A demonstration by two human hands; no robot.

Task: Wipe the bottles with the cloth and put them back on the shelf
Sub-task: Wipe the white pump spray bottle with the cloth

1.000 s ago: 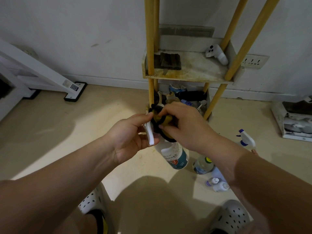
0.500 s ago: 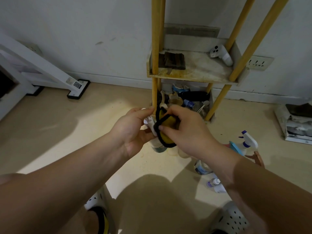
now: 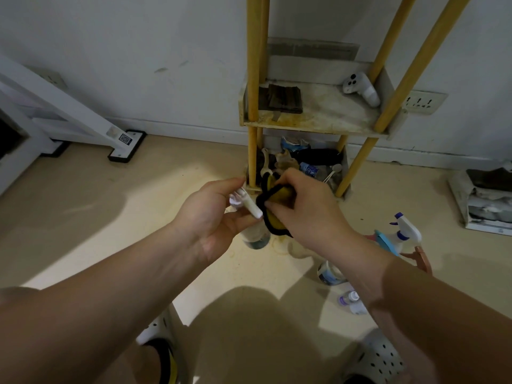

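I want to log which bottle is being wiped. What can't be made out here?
- Head view: held bottle, its label and most of its body hidden by the left hand and the cloth.
- Head view: cloth mostly covered by the right hand.
- Head view: floor bottle, label too small, partly behind the right forearm.
- Head view: lower-shelf clutter, dim and crowded.
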